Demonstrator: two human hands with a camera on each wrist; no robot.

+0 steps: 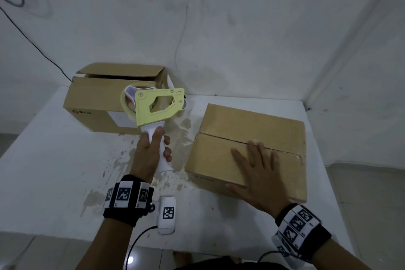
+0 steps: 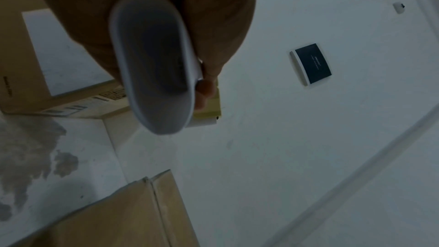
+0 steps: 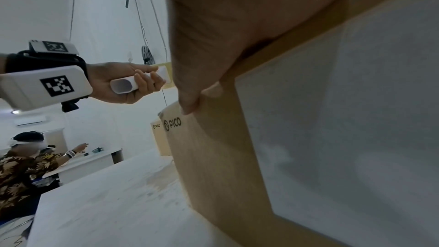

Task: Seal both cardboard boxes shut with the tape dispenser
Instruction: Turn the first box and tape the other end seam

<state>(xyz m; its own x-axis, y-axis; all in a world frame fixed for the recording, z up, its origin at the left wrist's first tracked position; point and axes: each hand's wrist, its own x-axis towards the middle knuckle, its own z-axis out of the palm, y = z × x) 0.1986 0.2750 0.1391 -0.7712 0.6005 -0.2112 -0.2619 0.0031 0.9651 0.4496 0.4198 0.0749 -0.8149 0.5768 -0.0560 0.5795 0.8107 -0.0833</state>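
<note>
White table [image 1: 54, 160], stained with brownish patches at its centre, fills the lower half of the head view.

Closed brown cardboard box [image 1: 252, 138] sits right of centre in the head view. Its top flaps meet along a seam; glossy tape shows at the seam's right end.

Second brown cardboard box with a white label panel and "PICO" print [image 1: 98, 98] stands in the upper left-centre of the head view against the white wall. Its rear top flap is raised, so the top is not shut. The two boxes are apart, with stained table between them.

Pale yellow-green tape dispenser with a white handle and a roll of tape [image 1: 153, 107] is held above the table at centre, in front of the open box.

Right hand [image 1: 260, 173] lies flat on the closed box's top, fingers extended toward the seam, thumb down over the near edge; it holds nothing.

Left hand [image 1: 151, 151] has its fingers wrapped round the dispenser's white handle, thumb up along it; the right wrist view confirms the grip.

Both wrists carry black bands with white marker tags.
</note>
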